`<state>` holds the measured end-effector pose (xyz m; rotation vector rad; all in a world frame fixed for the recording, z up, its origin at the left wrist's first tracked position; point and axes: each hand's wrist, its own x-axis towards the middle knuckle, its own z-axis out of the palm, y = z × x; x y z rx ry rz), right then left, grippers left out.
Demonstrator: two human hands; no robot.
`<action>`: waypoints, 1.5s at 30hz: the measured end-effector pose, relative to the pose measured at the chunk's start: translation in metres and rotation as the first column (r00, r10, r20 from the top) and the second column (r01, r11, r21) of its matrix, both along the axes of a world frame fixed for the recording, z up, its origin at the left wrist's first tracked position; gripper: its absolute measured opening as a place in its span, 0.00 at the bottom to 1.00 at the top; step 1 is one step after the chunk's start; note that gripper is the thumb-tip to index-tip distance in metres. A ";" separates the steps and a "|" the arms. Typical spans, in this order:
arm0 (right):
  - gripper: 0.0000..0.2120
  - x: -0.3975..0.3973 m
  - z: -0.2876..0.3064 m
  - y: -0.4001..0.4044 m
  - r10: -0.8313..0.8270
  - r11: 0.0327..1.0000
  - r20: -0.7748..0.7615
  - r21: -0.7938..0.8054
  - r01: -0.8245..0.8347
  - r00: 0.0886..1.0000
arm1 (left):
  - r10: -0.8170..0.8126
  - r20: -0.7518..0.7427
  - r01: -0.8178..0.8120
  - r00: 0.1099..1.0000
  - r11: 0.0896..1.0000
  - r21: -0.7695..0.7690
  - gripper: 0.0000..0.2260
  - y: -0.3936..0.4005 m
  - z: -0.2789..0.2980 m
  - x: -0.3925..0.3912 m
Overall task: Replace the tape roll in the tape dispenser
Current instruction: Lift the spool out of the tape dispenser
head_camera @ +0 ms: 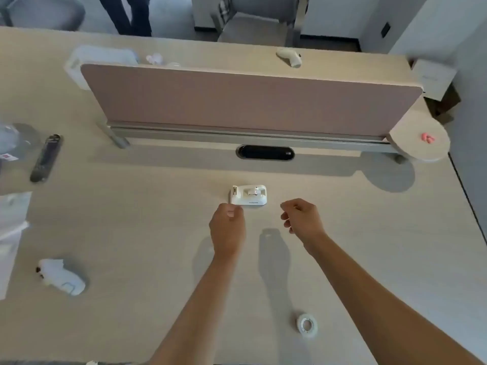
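A white tape dispenser (249,195) stands on the light wooden desk (147,233), in the middle of the view. Its hub shows only a small core, no full roll. My left hand (228,227) hovers just in front of the dispenser's left end, fingers curled loosely with nothing in them. My right hand (301,218) hangs to the right of the dispenser, a little apart from it, fingers loosely bent and holding nothing. A clear tape roll (307,325) lies flat on the desk near the front edge, between my forearms.
A pink divider panel (250,98) runs across the desk behind the dispenser, with a black cable slot (266,152) at its foot. A dark remote-like object (47,158) and white packets (62,276) lie at the left. A person's legs (126,14) stand beyond the desk.
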<state>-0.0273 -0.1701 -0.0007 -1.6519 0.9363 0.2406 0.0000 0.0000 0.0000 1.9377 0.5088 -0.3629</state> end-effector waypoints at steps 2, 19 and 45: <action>0.09 0.017 -0.015 0.004 0.033 0.998 -0.030 -0.060 -0.035 0.999 | 0.044 -0.005 -0.044 0.999 0.999 0.015 0.09 0.002 -0.016 0.010; 0.28 0.092 -0.081 0.001 0.677 0.513 -0.190 -0.570 -0.641 0.711 | -0.142 0.021 0.143 0.990 0.990 -0.023 0.27 -0.011 -0.093 0.050; 0.28 -0.105 -0.072 0.051 0.676 0.563 -0.192 -0.489 -0.667 0.712 | -0.156 -0.097 0.162 0.983 0.985 0.057 0.25 0.041 -0.079 -0.144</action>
